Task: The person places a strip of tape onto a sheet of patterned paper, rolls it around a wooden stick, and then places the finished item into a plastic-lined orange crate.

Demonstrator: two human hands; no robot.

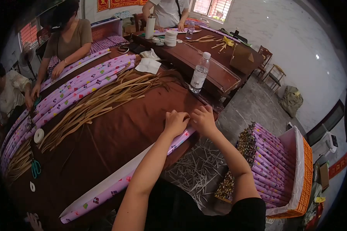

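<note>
Here, the left hand (176, 122) and right hand (203, 120) meet, fingers curled, at one end of a long, lilac, patterned sheet (108, 189) with a white inner face; whether they grip it is hidden. Coloured motifs dot the sheet, lying along the brown-covered table's (119, 134) near edge. Beyond stands a clear plastic bottle (199, 74), its label illegible; tan flat strips (100, 101) lie leftward.

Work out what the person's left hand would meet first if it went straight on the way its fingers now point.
Most likely the right hand: the fingers of the left hand point toward it, close by, though depth is unclear and they may already touch.
</note>
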